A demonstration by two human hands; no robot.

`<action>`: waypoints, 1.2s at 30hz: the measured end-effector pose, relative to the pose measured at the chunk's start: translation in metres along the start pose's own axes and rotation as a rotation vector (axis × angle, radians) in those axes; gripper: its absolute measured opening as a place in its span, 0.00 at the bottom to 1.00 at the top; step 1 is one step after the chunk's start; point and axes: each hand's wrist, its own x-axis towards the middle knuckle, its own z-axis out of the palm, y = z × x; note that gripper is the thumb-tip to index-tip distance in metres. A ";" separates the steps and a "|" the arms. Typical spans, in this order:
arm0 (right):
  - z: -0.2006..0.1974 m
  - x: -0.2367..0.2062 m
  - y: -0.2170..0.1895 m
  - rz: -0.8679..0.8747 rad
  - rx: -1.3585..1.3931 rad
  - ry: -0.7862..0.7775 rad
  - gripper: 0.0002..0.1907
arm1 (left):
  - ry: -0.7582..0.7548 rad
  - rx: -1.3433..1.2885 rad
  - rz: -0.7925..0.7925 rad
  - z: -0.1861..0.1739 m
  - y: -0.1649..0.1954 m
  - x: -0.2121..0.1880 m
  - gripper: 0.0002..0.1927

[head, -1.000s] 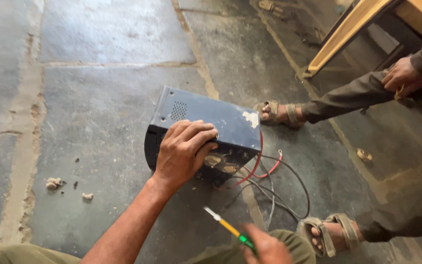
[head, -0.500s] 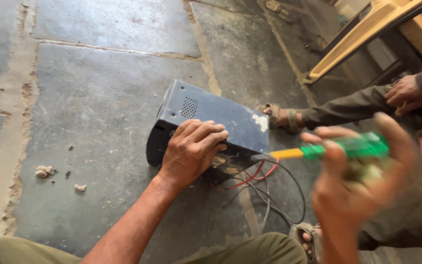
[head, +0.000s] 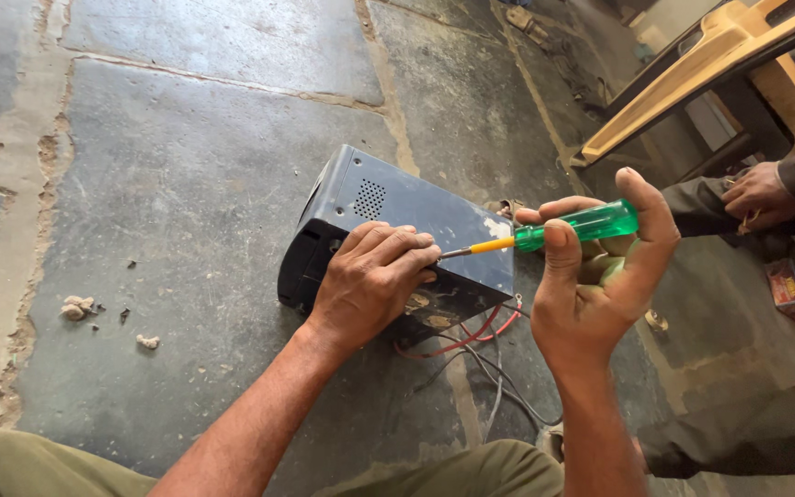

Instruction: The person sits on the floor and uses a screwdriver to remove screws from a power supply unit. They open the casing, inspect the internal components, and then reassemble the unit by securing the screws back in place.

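Right hand (head: 600,285) raised, fingers gripping screwdriver (head: 554,232).

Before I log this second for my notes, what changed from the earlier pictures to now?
The right hand rose from low in the view, bringing the green-handled screwdriver tip to the black metal box. The left hand stayed pressed on the box, wires unmoved.

We are in a rough, informal repair spot, with work done on the ground. We see a worn stone-slab floor (head: 186,184) with cracked, dusty joints and bits of rubble (head: 75,306), a black metal electrical box (head: 397,230) lying on it with loose wires (head: 480,350), and a yellow plastic chair (head: 720,64) at far right.
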 end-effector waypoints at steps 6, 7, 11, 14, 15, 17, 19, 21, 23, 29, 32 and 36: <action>-0.001 0.001 -0.002 -0.002 0.020 -0.030 0.25 | -0.002 -0.007 -0.002 0.000 0.001 0.000 0.13; -0.001 0.003 -0.004 -0.007 0.048 -0.063 0.25 | -0.002 -0.007 -0.001 -0.001 0.001 0.000 0.13; -0.003 0.024 -0.005 0.070 0.062 -0.147 0.28 | 0.001 -0.010 0.004 -0.001 0.001 0.001 0.13; -0.004 0.041 -0.004 0.073 0.003 -0.134 0.23 | -0.003 -0.013 0.004 0.000 0.003 0.001 0.13; -0.003 0.045 -0.004 0.072 -0.014 -0.131 0.23 | -0.002 -0.009 0.003 0.000 0.003 0.002 0.14; 0.000 0.051 -0.005 0.061 -0.033 -0.134 0.26 | -0.003 -0.002 0.003 0.000 0.004 0.002 0.14; 0.002 0.055 -0.009 -0.033 -0.366 -0.069 0.27 | -0.007 0.002 0.002 -0.001 0.004 0.003 0.14; 0.002 0.060 -0.015 0.013 -0.361 -0.054 0.26 | -0.017 -0.005 -0.002 -0.002 0.004 0.003 0.14; 0.000 0.065 -0.019 0.194 -0.016 -0.092 0.25 | -0.018 -0.010 -0.001 -0.002 0.004 0.003 0.14; -0.002 0.066 -0.022 0.057 -0.309 -0.098 0.25 | -0.008 0.010 -0.002 -0.003 0.006 0.003 0.14; -0.001 0.065 -0.019 -0.069 -0.406 -0.149 0.23 | -0.011 -0.012 -0.005 -0.004 0.005 0.004 0.14; 0.002 0.066 -0.016 0.248 0.171 -0.151 0.27 | -0.011 -0.026 -0.005 -0.005 0.005 0.004 0.14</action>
